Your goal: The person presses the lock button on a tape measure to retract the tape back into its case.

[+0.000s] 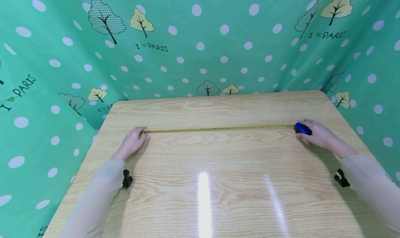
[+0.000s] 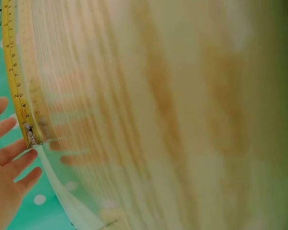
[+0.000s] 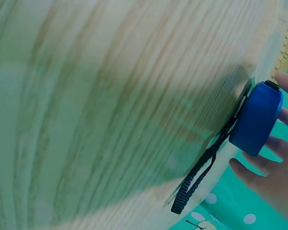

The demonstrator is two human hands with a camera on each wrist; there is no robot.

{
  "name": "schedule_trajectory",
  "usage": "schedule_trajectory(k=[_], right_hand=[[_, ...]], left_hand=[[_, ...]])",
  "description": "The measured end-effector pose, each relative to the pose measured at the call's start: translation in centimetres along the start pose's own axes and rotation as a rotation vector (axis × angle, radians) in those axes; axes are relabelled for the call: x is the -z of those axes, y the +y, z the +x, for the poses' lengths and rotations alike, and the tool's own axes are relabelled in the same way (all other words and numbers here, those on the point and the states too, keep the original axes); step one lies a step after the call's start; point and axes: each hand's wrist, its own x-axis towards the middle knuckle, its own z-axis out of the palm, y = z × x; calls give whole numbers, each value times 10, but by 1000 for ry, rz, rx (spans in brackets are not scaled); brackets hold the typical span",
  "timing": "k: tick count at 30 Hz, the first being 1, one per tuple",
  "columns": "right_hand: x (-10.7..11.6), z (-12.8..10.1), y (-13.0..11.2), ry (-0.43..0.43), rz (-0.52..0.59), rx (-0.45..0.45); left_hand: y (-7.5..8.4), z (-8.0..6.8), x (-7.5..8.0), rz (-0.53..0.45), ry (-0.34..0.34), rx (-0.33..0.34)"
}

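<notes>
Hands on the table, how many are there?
2. The left hand presses the end of the yellow tape on the table. The right hand holds the blue tape measure case at the other end.

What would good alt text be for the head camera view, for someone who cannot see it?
A yellow tape measure lies stretched straight across a wooden table. The left hand holds its free end down, and the right hand holds its blue case. Green curtains with white dots and trees surround the table.
</notes>
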Motion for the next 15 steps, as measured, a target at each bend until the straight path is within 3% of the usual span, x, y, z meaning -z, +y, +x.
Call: schedule_trajectory(k=[15], right_hand=[[-2,5,7,-62,94,3]], left_hand=[[-2,11,-4,14,28,-20]])
